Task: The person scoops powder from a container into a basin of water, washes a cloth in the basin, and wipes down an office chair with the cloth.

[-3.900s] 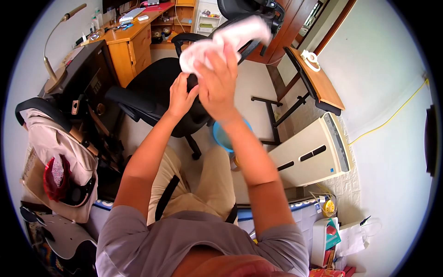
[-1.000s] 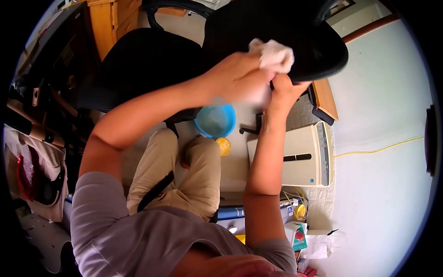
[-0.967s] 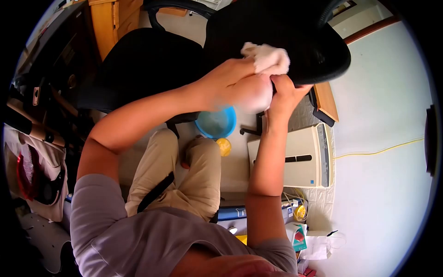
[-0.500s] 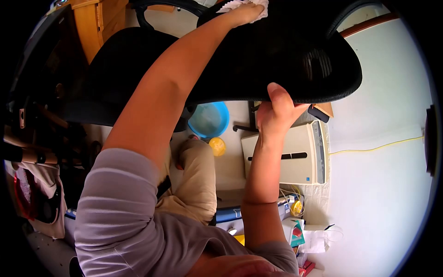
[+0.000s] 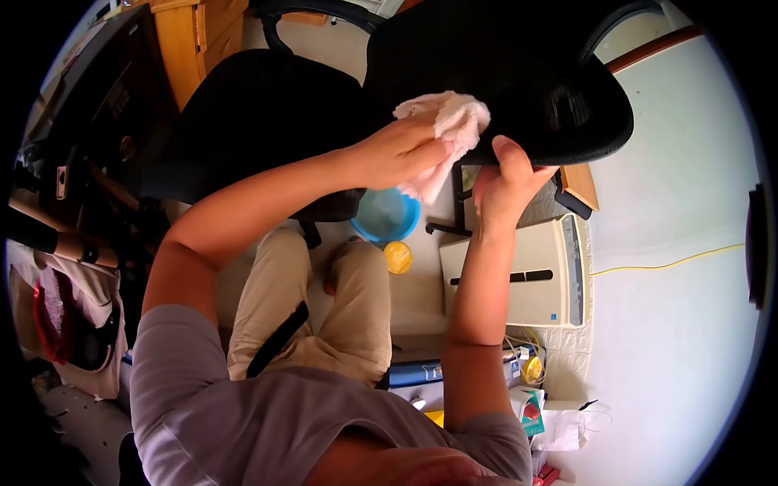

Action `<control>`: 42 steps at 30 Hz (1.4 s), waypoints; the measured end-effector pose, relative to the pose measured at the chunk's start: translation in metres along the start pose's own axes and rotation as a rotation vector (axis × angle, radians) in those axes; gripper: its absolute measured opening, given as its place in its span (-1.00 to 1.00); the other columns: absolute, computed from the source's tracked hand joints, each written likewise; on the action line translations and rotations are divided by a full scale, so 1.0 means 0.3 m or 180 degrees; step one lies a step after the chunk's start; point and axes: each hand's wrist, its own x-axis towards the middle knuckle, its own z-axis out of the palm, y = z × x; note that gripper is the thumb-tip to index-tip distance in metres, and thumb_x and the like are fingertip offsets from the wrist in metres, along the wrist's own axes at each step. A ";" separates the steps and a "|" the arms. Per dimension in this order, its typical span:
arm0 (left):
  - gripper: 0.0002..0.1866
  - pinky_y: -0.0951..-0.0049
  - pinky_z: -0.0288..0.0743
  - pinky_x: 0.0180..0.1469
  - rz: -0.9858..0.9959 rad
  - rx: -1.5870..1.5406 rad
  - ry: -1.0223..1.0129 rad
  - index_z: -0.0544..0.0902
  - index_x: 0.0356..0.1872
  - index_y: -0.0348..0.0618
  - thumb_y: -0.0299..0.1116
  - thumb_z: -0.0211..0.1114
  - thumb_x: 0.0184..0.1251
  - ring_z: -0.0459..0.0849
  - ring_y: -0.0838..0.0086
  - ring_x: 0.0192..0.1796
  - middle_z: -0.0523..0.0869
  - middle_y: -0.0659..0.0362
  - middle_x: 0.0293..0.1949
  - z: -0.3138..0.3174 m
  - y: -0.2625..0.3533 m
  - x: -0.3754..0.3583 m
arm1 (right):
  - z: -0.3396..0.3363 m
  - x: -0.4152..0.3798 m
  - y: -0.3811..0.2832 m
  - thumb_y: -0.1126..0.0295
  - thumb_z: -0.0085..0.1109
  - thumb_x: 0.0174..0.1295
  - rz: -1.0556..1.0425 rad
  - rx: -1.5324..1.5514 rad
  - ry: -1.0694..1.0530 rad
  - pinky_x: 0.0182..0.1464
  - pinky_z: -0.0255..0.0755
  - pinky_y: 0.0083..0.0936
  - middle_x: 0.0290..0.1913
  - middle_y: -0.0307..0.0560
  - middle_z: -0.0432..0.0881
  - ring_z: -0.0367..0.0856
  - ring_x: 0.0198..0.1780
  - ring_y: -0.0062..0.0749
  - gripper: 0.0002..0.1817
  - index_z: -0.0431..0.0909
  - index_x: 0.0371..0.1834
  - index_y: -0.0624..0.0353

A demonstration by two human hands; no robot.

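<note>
My left hand (image 5: 397, 154) is closed around a pale pink cloth (image 5: 462, 121), which bunches up past the fingers and hangs down below them. The cloth is against or just in front of the backrest (image 5: 519, 65) of a black office chair. At the backrest's near right edge, my right hand (image 5: 509, 182) grips the rim, thumb on top and the other fingers mostly hidden beneath. The dark chair seat (image 5: 267, 105) spreads out to the left, behind my left forearm.
Below the chair, a blue basin (image 5: 387, 217) holding water stands on the floor beside a yellow round object (image 5: 397, 257). A cream-coloured boxy appliance (image 5: 519, 283) stands near the pale wall (image 5: 673, 340). Wooden drawers (image 5: 198, 40) are at the upper left.
My left hand has drawn the cloth back toward me from the far part of the backrest, the elbow bending. My right hand keeps its hold on the rim. The view has shifted slightly.
</note>
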 end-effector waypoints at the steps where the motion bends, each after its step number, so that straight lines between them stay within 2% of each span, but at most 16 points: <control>1: -0.72 0.27 0.40 -0.04 0.0699 0.0821 0.0027 0.53 -0.12 -0.28 -0.30 0.00 0.34 0.54 0.17 -0.10 0.56 -0.07 -0.15 0.004 -0.069 0.029 | -0.010 -0.005 0.003 0.72 0.07 -0.27 0.0056 0.0020 0.0039 -0.07 0.39 -0.61 -0.18 -0.20 0.48 0.47 -0.21 -0.54 -0.44 0.39 -0.03 0.28; 2: -0.69 0.19 0.37 0.00 0.1390 0.1640 0.0058 0.55 -0.12 -0.22 -0.23 -0.04 0.34 0.53 0.04 -0.03 0.57 -0.09 -0.11 -0.012 -0.139 0.077 | -0.010 -0.006 0.004 0.72 0.06 -0.27 0.0056 -0.0008 0.0042 -0.06 0.39 -0.61 -0.17 -0.19 0.48 0.47 -0.20 -0.53 -0.43 0.38 -0.01 0.28; 5: -0.47 0.11 0.09 0.30 0.0571 0.1169 0.0388 0.38 0.22 -0.12 -0.02 -0.11 0.36 0.25 -0.02 0.30 0.28 -0.16 0.24 -0.048 -0.305 0.304 | -0.022 -0.013 0.017 0.73 0.05 -0.26 0.0096 -0.0086 0.0124 -0.05 0.39 -0.61 -0.16 -0.19 0.46 0.47 -0.20 -0.51 -0.38 0.36 0.05 0.28; 8: -0.73 0.16 0.34 0.15 0.1200 0.3457 0.0530 0.50 -0.09 -0.20 -0.26 0.04 0.30 0.36 0.02 0.26 0.35 -0.20 0.20 -0.165 -0.528 0.539 | -0.013 -0.030 0.021 0.74 0.04 -0.26 0.0148 0.0076 0.0243 -0.08 0.39 -0.61 -0.15 -0.18 0.46 0.45 -0.23 -0.52 -0.35 0.35 0.09 0.28; 10: -0.73 0.24 0.45 -0.10 0.2028 0.3666 0.1123 0.58 -0.30 -0.21 -0.22 0.04 0.24 0.56 0.20 -0.04 0.61 0.00 -0.17 -0.243 -0.831 0.790 | -0.018 -0.037 0.029 0.72 0.03 -0.24 0.0021 0.0159 0.0236 -0.14 0.40 -0.61 -0.19 -0.18 0.48 0.43 -0.27 -0.54 -0.35 0.36 0.10 0.28; 12: -0.49 0.18 0.12 0.35 0.0283 0.2046 0.1573 0.39 0.12 -0.39 -0.17 -0.31 0.44 0.21 0.06 0.37 0.29 -0.21 0.30 -0.282 -0.917 0.825 | -0.095 -0.036 0.071 0.70 0.04 -0.22 -0.0052 -0.0051 0.0092 -0.11 0.41 -0.57 -0.17 -0.15 0.50 0.44 -0.25 -0.50 -0.39 0.38 0.08 0.31; 14: -0.52 0.19 0.09 0.37 -0.0552 0.3015 0.0598 0.36 0.14 -0.37 -0.19 -0.30 0.44 0.12 0.08 0.42 0.21 -0.20 0.34 -0.383 -0.988 0.835 | -0.139 -0.050 0.086 0.68 0.05 -0.20 -0.0105 -0.0415 0.0092 -0.04 0.42 -0.49 -0.13 -0.11 0.53 0.47 -0.22 -0.44 -0.44 0.40 0.04 0.35; 16: -0.47 0.23 0.08 0.38 -0.0594 0.3266 0.0832 0.34 0.20 -0.34 -0.10 -0.20 0.41 0.19 0.07 0.39 0.28 -0.20 0.30 -0.448 -1.099 0.823 | -0.148 -0.057 0.090 0.66 0.07 -0.18 -0.0115 -0.0482 0.0106 0.02 0.41 -0.42 -0.10 -0.07 0.55 0.49 -0.19 -0.40 -0.48 0.42 0.00 0.39; 17: -0.41 0.27 0.18 0.33 -0.1303 0.1581 0.1968 0.33 0.22 -0.32 -0.03 -0.10 0.37 0.27 0.06 0.34 0.35 -0.21 0.26 -0.439 -1.103 0.822 | -0.145 -0.054 0.091 0.65 0.08 -0.17 -0.0134 -0.0383 0.0109 0.04 0.41 -0.38 -0.09 -0.05 0.55 0.49 -0.18 -0.38 -0.50 0.44 -0.02 0.40; 23: -0.61 0.18 0.34 0.15 -0.1333 -0.0361 0.0683 0.48 -0.04 -0.32 -0.19 -0.10 0.35 0.52 0.04 0.06 0.56 -0.27 -0.07 -0.385 -0.757 0.688 | -0.237 -0.077 0.130 0.66 0.07 -0.12 -0.0601 -0.1235 -0.0447 0.11 0.38 -0.34 -0.02 0.00 0.52 0.49 -0.16 -0.39 -0.48 0.41 0.05 0.42; 24: -0.70 0.39 0.47 -0.37 -0.1188 -0.0303 0.0627 0.55 -0.38 -0.23 -0.21 -0.03 0.26 0.60 0.37 -0.40 0.60 0.09 -0.45 -0.368 -0.772 0.674 | -0.264 -0.072 0.150 0.66 0.07 -0.12 -0.0746 -0.1220 -0.0662 0.10 0.39 -0.36 -0.02 0.00 0.52 0.48 -0.17 -0.40 -0.45 0.38 0.09 0.40; 26: -0.71 0.39 0.47 -0.19 -0.1408 0.0131 0.0859 0.57 -0.27 -0.25 -0.21 0.07 0.28 0.61 0.40 -0.15 0.63 0.00 -0.22 -0.303 -0.567 0.546 | -0.223 -0.060 0.151 0.65 0.07 -0.11 -0.0695 -0.0763 -0.0631 0.08 0.40 -0.40 -0.02 -0.02 0.50 0.47 -0.17 -0.43 -0.40 0.32 0.15 0.38; 29: -0.66 0.53 0.28 -0.62 -0.0461 0.0242 0.0349 0.55 -0.66 -0.28 -0.24 0.15 0.18 0.38 0.65 -0.70 0.46 0.30 -0.79 -0.257 -0.359 0.366 | -0.078 -0.049 0.109 0.62 0.09 -0.11 -0.0309 -0.0045 -0.0062 0.00 0.42 -0.47 -0.04 -0.07 0.48 0.45 -0.19 -0.48 -0.34 0.26 0.20 0.34; 36: -0.66 0.44 0.30 -0.63 -0.0133 0.0465 -0.0546 0.55 -0.70 -0.34 -0.23 0.28 0.05 0.46 0.52 -0.71 0.47 0.06 -0.80 -0.199 -0.164 0.016 | -0.050 -0.016 0.058 0.57 0.15 -0.14 -0.0100 -0.0104 0.0069 -0.10 0.39 -0.61 -0.13 -0.20 0.46 0.44 -0.21 -0.50 -0.38 0.34 0.14 0.23; 40: -0.73 0.44 0.44 -0.09 -0.0687 -0.0168 -0.0605 0.51 -0.06 -0.31 -0.42 0.00 0.29 0.58 0.45 -0.23 0.60 0.03 -0.29 -0.125 -0.140 -0.039 | -0.084 0.023 0.076 0.61 0.12 -0.17 -0.0046 0.0028 -0.0075 -0.04 0.39 -0.56 -0.13 -0.23 0.47 0.45 -0.16 -0.49 -0.40 0.37 0.10 0.20; 42: -0.68 0.41 0.41 0.01 -0.0170 0.0258 -0.0504 0.47 0.02 -0.30 -0.38 -0.04 0.33 0.58 0.33 -0.12 0.59 -0.03 -0.17 -0.106 -0.183 0.017 | -0.139 0.039 0.099 0.64 0.09 -0.19 0.0007 0.0100 -0.0200 -0.01 0.40 -0.53 -0.12 -0.21 0.48 0.47 -0.14 -0.46 -0.37 0.36 0.12 0.19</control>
